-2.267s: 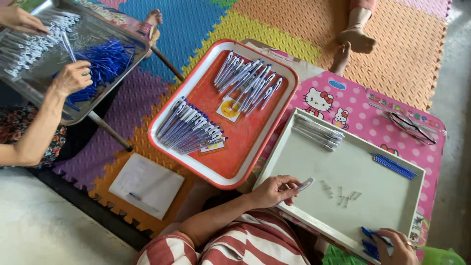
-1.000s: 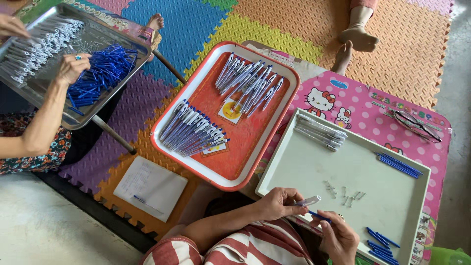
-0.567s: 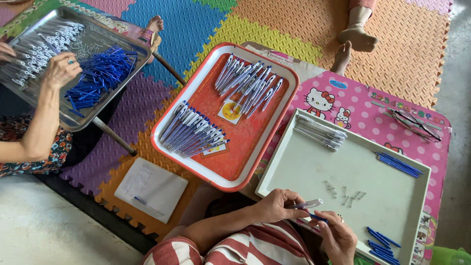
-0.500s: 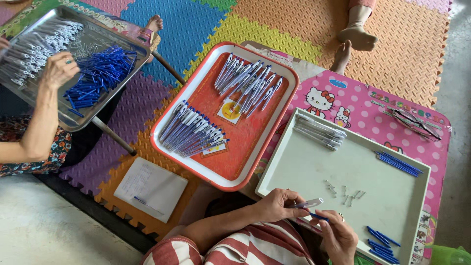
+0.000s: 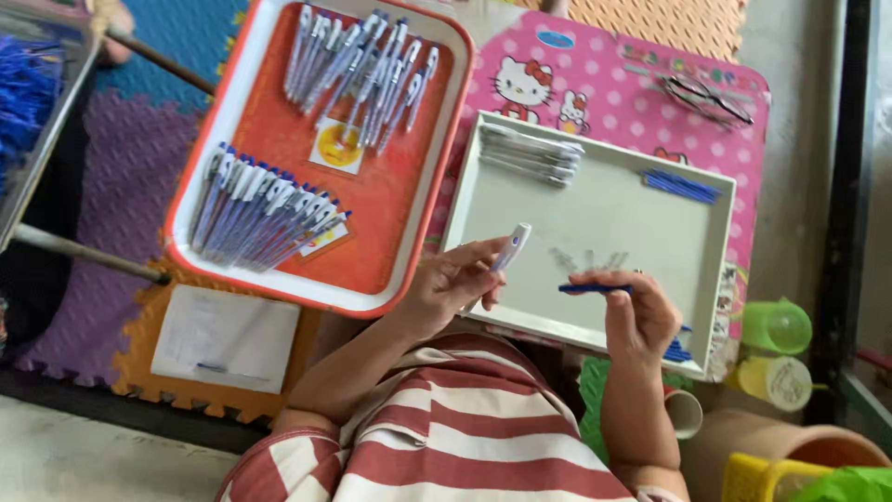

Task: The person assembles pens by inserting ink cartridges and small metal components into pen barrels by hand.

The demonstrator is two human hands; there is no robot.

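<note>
Both hands have lifted and drawn apart since the earlier frames, when they worked close together at the near edge of the grey tray (image 5: 595, 200). Now the left hand (image 5: 452, 284) pinches a white pen barrel (image 5: 512, 247) between thumb and fingertips, its long axis tilted up and to the right, upper end free above the tray floor. Across from it, the right hand (image 5: 641, 311) grips a blue refill (image 5: 595, 288), which lies almost level and points left toward the barrel. Refill tip and barrel are apart, with the barrel up and to the left of the tip; the two axes are not in line. Small loose parts (image 5: 587, 261) lie on the tray just behind the refill. Finished pens (image 5: 265, 212) fill the orange tray (image 5: 390, 200) to the left.
</note>
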